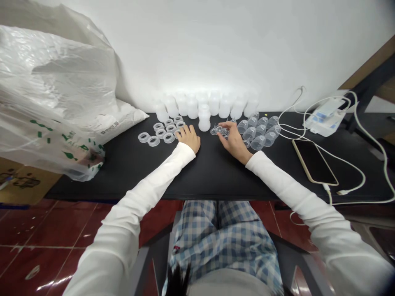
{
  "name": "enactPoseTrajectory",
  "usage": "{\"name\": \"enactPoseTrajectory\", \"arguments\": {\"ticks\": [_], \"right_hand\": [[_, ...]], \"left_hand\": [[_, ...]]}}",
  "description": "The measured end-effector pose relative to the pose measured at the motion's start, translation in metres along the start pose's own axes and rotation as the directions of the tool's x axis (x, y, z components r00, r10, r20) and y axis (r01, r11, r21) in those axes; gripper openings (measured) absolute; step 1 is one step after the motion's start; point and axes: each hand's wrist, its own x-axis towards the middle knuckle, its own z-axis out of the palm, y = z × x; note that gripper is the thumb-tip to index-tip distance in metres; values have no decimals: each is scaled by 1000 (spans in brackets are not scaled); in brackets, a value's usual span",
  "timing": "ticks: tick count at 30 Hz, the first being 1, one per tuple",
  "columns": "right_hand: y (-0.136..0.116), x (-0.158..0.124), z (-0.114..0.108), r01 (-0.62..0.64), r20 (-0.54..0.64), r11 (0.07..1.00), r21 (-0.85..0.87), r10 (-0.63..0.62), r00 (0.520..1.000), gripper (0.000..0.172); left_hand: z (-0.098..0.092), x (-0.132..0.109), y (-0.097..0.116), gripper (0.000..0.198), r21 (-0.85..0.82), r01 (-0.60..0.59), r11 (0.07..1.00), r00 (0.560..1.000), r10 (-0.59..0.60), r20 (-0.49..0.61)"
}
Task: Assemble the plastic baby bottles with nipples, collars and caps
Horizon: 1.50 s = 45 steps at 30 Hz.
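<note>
Several translucent plastic rings sit just beyond the left hand, which lies open and flat on the desk, holding nothing, its fingertips reaching the nearest ring. The right hand is loosely curled over a small clear flanged piece; its fingers partly hide the piece, so I cannot tell whether it is gripped. Clear plastic cups crowd just right of that hand, some cut off behind it. Between the hands and farther out stands a frosted plastic bottle, and a row of frosted bottles lines the wall beyond, their pale outlines fading into the white. Well left of the left hand slumps a plastic bag; right of the right hand lie a phone and a corded white device.
</note>
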Motion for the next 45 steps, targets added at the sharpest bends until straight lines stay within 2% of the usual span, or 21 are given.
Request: {"name": "enactPoseTrajectory", "arguments": {"ticks": [3,5,9,13,14,16,18,20,22,25,27,28,31,34,36,40,45], "right_hand": [[-1,1,2,15,-41,998,67,-12,999,22],[-1,2,2,37,-64,995,96,-31,997,19],[-3,4,1,82,-112,993,89,-72,991,20],[-6,5,0,114,-121,992,47,-108,987,18],[-6,4,1,112,-119,992,51,-105,987,18],[-5,4,2,87,-122,993,83,-77,990,21],[-3,3,4,44,-140,990,137,-25,990,30],[-1,1,4,-1,-149,983,183,29,988,41],[0,1,4,-38,-127,978,204,65,990,44],[1,1,2,-49,-83,975,217,69,994,41],[1,2,0,-30,-76,976,215,48,996,38],[1,2,-1,-19,-79,978,208,36,996,37],[0,3,-2,11,-101,983,184,8,995,33],[-1,2,-3,45,-112,981,190,-23,993,31],[-2,2,-2,74,-101,974,214,-53,993,31],[-4,1,0,129,-56,957,261,-118,991,31],[-5,1,2,137,-58,952,273,-126,990,20]], "left_hand": [[-6,5,4,43,0,-13,1000,996,13,83],[-9,9,7,41,-39,-82,996,985,87,148],[-8,12,11,44,-245,-327,913,908,375,186],[-6,10,13,41,-343,-442,829,838,518,171],[-6,9,14,39,-327,-447,832,838,518,173],[-4,6,16,33,-260,-396,880,882,444,159],[-1,3,17,30,-200,-261,944,949,289,124],[2,1,16,31,-186,-119,975,985,138,98],[6,3,14,29,-207,-46,977,993,68,100],[7,8,11,23,-342,-41,939,993,75,87],[6,12,12,22,-529,-11,849,994,65,83],[5,14,13,22,-635,34,772,993,45,107],[1,16,19,20,-860,265,436,956,-5,292],[-2,16,25,25,-892,437,119,897,15,442],[-3,17,26,28,-879,477,-10,879,35,476],[-4,16,23,28,-863,487,-131,873,70,482],[-4,12,22,31,-863,488,-127,869,159,468]]}}
